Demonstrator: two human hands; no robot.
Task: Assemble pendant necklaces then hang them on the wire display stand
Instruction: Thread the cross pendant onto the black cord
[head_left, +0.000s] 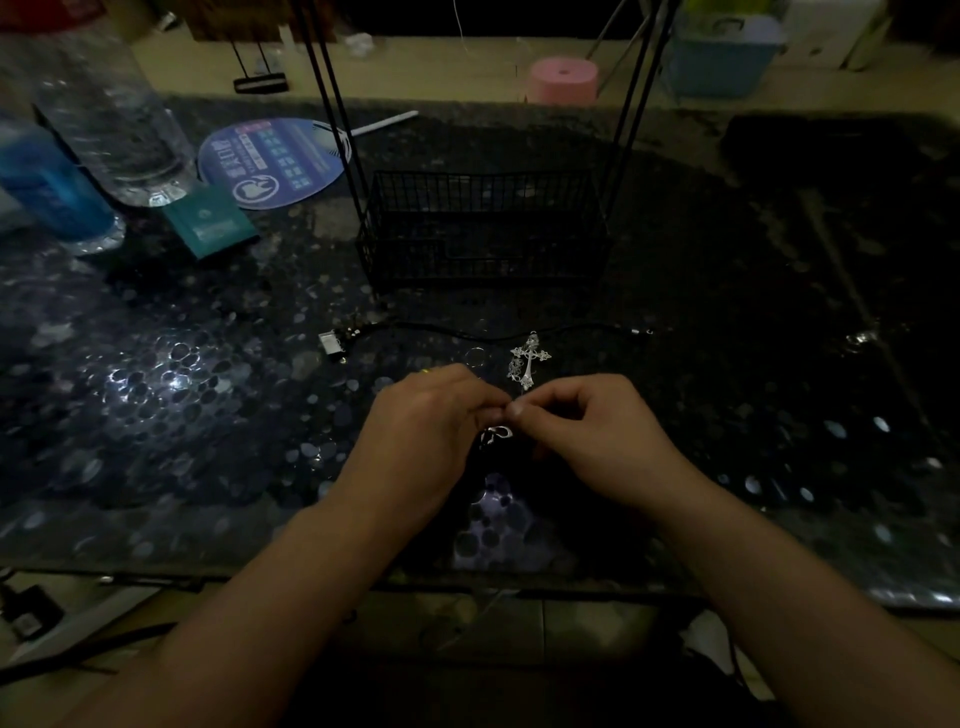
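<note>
I have a small silver openwork pendant (496, 435) hanging just below my fingertips, held above the dark speckled glass-topped desk (182, 395) close to its near edge. My left hand (436, 415) and right hand (587, 421) meet tip to tip over it, both sets of fingers curled and pinching at its top; the light is too dim for me to tell whether a cord or a ring sits between them. Just beyond my hands lies a silver ornate cross pendant (529, 362) on the desk, beside a small clear ring (475, 357), and past those a thin black cord (467, 332) runs left to right with a metal clasp (331, 344) at its left end. Further back stands the black wire display stand (483, 228), its basket base on the desk and its thin uprights rising out of view. I judge the step in hand to be fitting the pendant to its loop or cord. To do it well I would keep both pinches close to the pendant's top, hold the piece low over the desk so a slip does not lose it, and turn it toward the brighter patch of reflection, since the small opening is hard to see here.
</note>
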